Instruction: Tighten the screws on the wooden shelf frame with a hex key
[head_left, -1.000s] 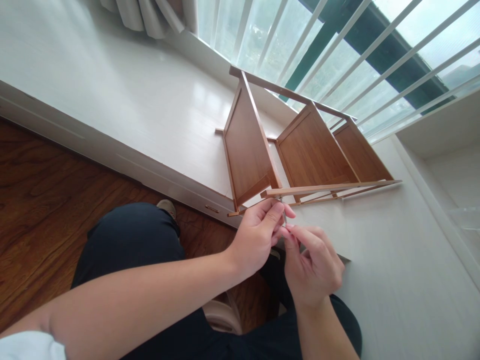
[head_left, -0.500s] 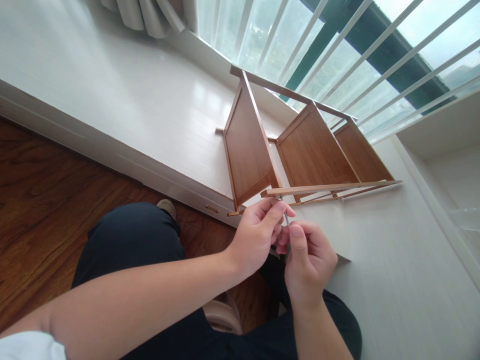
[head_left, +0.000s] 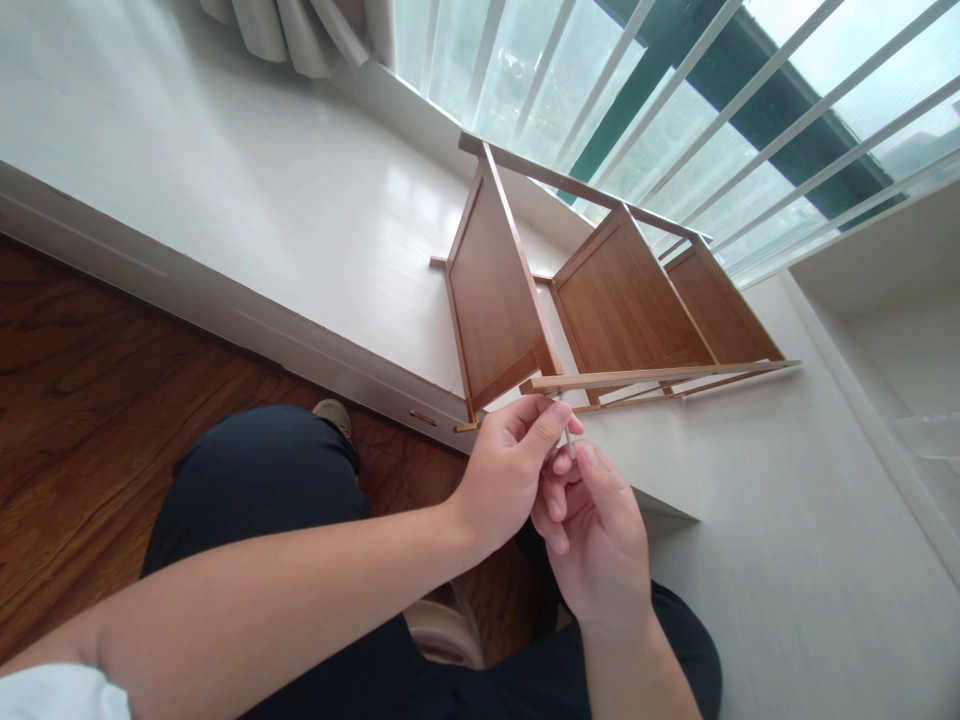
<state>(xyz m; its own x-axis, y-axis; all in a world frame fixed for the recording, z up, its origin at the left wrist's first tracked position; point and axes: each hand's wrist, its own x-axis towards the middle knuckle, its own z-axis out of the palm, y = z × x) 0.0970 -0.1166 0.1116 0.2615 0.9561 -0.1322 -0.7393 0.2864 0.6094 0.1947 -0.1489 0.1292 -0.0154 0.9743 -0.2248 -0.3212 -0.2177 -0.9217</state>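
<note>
While the wooden rack (head_left: pixel 600 310) lies on its side on the white window ledge (head_left: pixel 300 200), both hands meet just below its near rail (head_left: pixel 660 375) in the head view. The left hand (head_left: pixel 510 470) has its grip pressed together, thumb and forefinger pinching the upper part of a thin metal tool (head_left: pixel 568 438) that stands just under the rail's near end. The right hand (head_left: pixel 596 535) is curled beneath it, its grip pinching the tool's lower part, fingertips touching the left hand's. Compared with half a second ago, the right hand has turned and drawn closer under the left, its thumb now pointing up toward the rail, and less of the tool shows. The rack has not shifted. Below the rack, dark trousers (head_left: pixel 262 490) cover the person's knees above the wood floor (head_left: pixel 90 400).
</note>
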